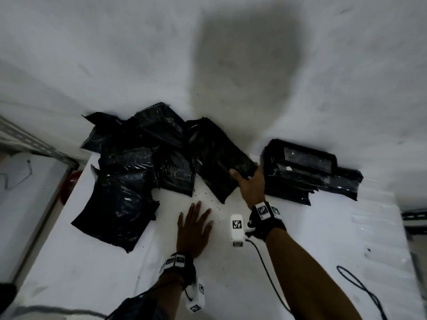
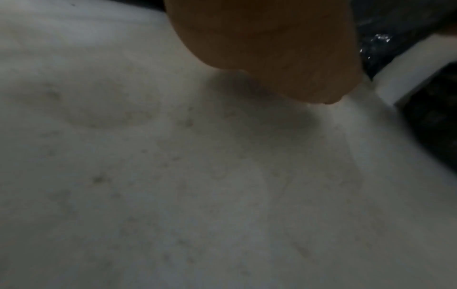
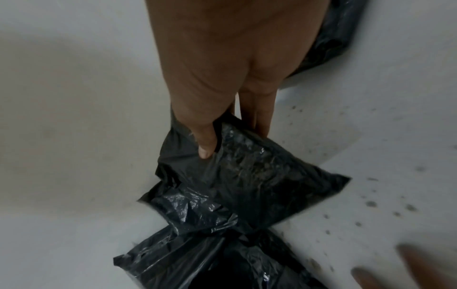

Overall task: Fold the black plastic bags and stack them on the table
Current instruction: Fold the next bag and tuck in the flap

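Several loose black plastic bags (image 1: 138, 162) lie heaped at the back left of the white table (image 1: 104, 269). My right hand (image 1: 250, 184) pinches the near corner of one black bag (image 1: 217, 158), thumb on top and fingers beneath; the right wrist view shows this bag (image 3: 259, 176) in the hand (image 3: 222, 97). A stack of folded black bags (image 1: 309, 174) sits to the right of that hand. My left hand (image 1: 195, 227) lies flat on the table with fingers spread, holding nothing; in the left wrist view only the palm's heel (image 2: 272, 48) shows over the table (image 2: 173, 176).
A white wall (image 1: 115, 54) rises right behind the bags. A dark cable (image 1: 360, 287) loops across the table's right side. A red round object (image 1: 69, 183) sits past the table's left edge. Small dark specks (image 1: 205, 195) dot the table between the hands.
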